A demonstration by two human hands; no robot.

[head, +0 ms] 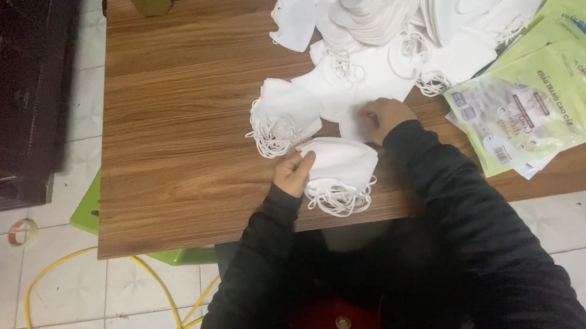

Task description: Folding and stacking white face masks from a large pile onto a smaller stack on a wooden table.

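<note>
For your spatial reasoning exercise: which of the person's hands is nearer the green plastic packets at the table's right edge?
Right. The right hand lies just left of the green plastic packets; the left hand is farther left, on a stack of white masks.

Wooden table over pale tiled floor; dark cabinet far left; yellow hose near left.

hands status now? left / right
Left hand: closed on a small stack of folded white fabric face masks.
Right hand: fingers curled on a flat white mask; grip unclear.
</note>
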